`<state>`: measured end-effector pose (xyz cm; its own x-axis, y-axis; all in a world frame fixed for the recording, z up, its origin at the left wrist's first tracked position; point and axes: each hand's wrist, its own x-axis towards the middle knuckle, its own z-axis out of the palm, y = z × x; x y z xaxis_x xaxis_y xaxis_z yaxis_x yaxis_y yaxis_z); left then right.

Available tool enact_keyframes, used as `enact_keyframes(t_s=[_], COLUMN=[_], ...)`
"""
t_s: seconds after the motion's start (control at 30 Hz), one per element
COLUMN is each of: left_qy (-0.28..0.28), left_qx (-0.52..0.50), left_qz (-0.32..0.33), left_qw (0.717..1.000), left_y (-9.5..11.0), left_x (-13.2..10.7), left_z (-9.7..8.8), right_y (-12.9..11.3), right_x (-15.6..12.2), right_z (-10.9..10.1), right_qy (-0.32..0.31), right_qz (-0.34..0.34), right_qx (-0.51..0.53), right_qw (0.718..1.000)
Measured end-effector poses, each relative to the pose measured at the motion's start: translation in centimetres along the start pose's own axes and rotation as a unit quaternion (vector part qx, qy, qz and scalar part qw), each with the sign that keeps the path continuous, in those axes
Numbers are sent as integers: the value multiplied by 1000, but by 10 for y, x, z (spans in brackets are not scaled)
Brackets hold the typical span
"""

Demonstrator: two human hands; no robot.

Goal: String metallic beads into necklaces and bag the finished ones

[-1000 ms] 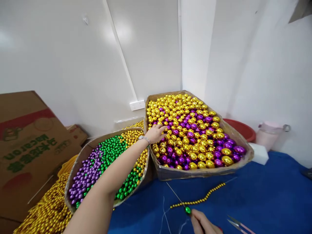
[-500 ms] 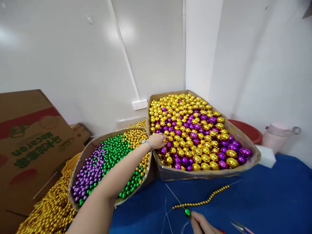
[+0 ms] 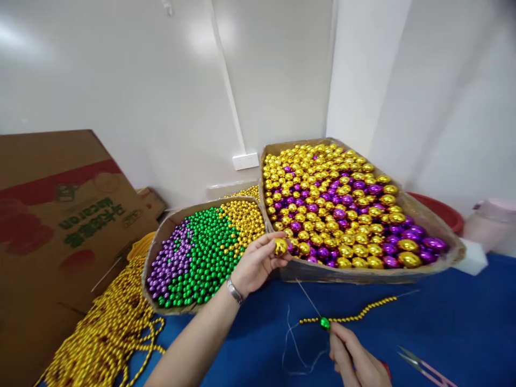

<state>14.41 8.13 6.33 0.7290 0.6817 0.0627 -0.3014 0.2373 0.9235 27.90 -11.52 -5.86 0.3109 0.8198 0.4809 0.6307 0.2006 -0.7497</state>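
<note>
At the far left we see a brown printed carton (image 3: 60,215) leaning back, and near its foot a heap of gold bead strands (image 3: 105,333) spilling over the desk's left edge. Right of these sits the first of two open cardboard trays, the small-bead tray (image 3: 161,242), filled in three bands: purple, green, gold. Its near rim hangs close to our left forearm.

Our left hand (image 3: 253,263) hovers over the gap between the two trays, its grip closed on one gold ball (image 3: 281,246), pinched between thumb and fingertips just beside the near left corner of the large-ball tray (image 3: 363,274). That second tray holds gold and purple balls, too many to count, and its far corner reaches toward the white walls.

In front of it the blue desk (image 3: 443,322) lies open to the right. Across this cloth runs one strand of small gold beads (image 3: 355,317), with one green bead (image 3: 324,323) at its left end and a thin needle (image 3: 308,296) rising from it. Our right hand (image 3: 355,360) pinches shut at the green bead, fingertips touching it.

Near right, one pair of scissors (image 3: 423,365) lies flat. Far right stand one white block (image 3: 471,258), one red basin (image 3: 439,209) and one pink container (image 3: 492,226).
</note>
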Motion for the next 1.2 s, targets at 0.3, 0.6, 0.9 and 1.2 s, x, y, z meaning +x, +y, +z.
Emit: enact_keyframes(t_s=[0.3, 0.6, 0.9, 1.2], left_qy=[181, 203, 223, 191], left_qx=[-169, -84, -72, 107], left_qz=[5, 102, 85, 95], left_qw=[969, 970, 968, 971], left_y=[-36, -37, -56, -49], left_x=[-93, -131, -153, -154], left_z=[-33, -37, -32, -51], right_y=[-35, -53, -60, -59], right_x=[-6, -16, -21, -21], right_z=[37, 56, 70, 67], right_qy=[-11, -13, -93, -95], right_qz=[-151, -179, -74, -36], right_qx=[-103, -144, -56, -21], right_qw=[983, 973, 991, 995])
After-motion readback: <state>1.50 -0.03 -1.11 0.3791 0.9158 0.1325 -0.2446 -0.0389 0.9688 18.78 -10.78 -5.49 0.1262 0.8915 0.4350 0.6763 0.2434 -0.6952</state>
